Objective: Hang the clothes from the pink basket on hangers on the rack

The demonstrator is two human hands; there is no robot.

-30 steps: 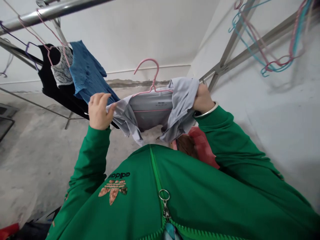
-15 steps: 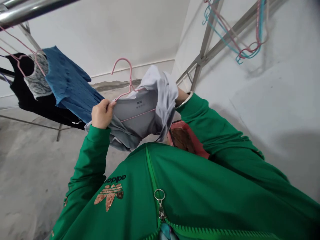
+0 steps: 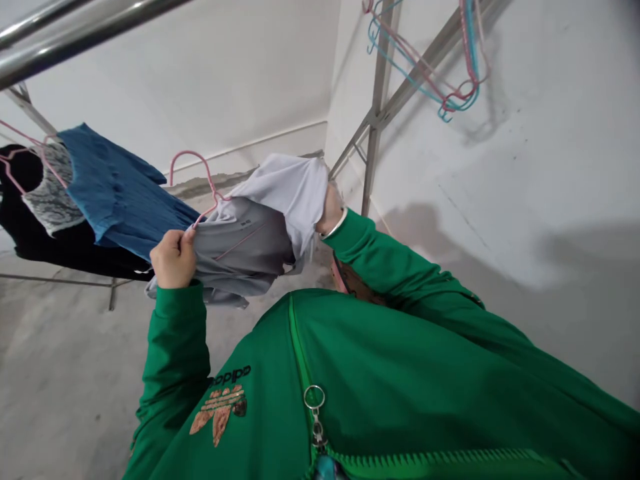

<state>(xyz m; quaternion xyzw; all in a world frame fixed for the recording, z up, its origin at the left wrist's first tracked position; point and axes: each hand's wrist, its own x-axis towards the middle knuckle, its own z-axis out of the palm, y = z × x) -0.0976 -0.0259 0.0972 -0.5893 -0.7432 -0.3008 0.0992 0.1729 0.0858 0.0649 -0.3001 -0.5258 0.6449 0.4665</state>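
A light grey shirt (image 3: 240, 247) is stretched between my two hands, with a pink hanger (image 3: 193, 160) partly inside its neck opening. The hook stands up above the collar. On the left, my left hand (image 3: 173, 259) is closed, its thumb and fingers pinching the hanger's shoulder together with the shirt. My right hand (image 3: 331, 208) is at the shirt's far right side, against the pale fabric spread there. Cloth hides its fingers, so I cannot tell how they are closed.
A blue garment (image 3: 115, 187), a patterned grey one and a black one (image 3: 30, 227) hang at the left. A metal rail (image 3: 75, 40) crosses the upper left. Pink and blue hangers (image 3: 457, 97) hang from a metal frame (image 3: 373, 120). A reddish container (image 3: 340, 273) is partly hidden behind my right sleeve.
My right hand has drawn the bunched side of the shirt out, so the cloth is spread flatter. Both hands, the shirt and the hanger appear further left and lower; the view has also shifted.
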